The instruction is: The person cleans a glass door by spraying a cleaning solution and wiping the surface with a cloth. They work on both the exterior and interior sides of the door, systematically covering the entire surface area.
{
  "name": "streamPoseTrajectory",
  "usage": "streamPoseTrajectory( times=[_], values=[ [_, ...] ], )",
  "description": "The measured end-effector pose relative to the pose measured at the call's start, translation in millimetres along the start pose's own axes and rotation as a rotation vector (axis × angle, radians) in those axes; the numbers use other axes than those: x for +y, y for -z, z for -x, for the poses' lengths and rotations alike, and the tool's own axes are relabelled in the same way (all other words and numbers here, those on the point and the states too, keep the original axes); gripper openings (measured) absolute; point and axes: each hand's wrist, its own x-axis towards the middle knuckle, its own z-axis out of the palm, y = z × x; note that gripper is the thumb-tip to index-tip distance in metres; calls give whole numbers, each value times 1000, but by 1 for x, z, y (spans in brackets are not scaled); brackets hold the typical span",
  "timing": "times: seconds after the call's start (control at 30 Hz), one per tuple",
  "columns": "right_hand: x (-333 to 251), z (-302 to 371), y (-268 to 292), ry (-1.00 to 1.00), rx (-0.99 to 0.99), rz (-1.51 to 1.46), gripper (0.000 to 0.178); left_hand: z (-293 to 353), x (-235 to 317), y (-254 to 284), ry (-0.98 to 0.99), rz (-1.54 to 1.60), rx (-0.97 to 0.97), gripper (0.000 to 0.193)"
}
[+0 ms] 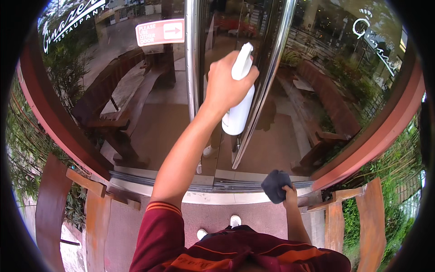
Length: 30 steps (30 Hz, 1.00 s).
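while the left hand (228,84) grips a white spray bottle (241,109), the right hand (290,194) holds a dark cloth (274,188)

as the left arm reaches forward across the middle of the view, its hand is wrapped round the neck of the spray bottle, just below the white trigger head (243,61). the bottle is tilted, with its head farther from the person and its rounded base nearer; it shows in front of the glass doors, between the left metal handle (192,68) and the right metal handle (272,68). whether the trigger is pressed, i cannot tell.

the right hand, lower and nearer the body, grasps the bunched cloth, its thumb over the edge. the cloth shows in front of the lower right part of the doors, near the metal door track (199,187); whether it touches the glass cannot be told.

on the left pane is a red and white sticker (161,32) with an arrow, and both panes bear white lettering. wooden benches (97,217) stand to either side, with green plants (401,167) beyond. below are white shoes (235,221) and a maroon shirt (158,231) with orange stripes.
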Motion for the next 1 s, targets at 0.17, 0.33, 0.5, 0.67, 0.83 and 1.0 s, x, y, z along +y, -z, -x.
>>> streamPoseTrajectory(
  times=[0.17, 0.33, 0.5, 0.67, 0.83, 1.0],
  values=[
    [59, 25, 87, 86, 18, 52, 46, -101, 36, -13, 12, -279, 29, 40],
    [38, 19, 91, 165, -10, -83, 45, -110, 29, -28, 104, -288, 26, 38],
    [-83, 19, 28, 268, -416, -242, 59, -42, -5, -46, 212, -303, -106, 33],
    [-273, 39, -97, 873, -718, -437, 71, 36, -26, -39, 201, -314, -167, 25],
    [-450, 154, -227, 2109, -101, -281, 62, 157, -31, 27, 452, -256, -198, 22],
    [-568, 252, -387, 2437, 150, -18, 58, 284, -65, 127, 662, -280, -184, 23]
  ],
)
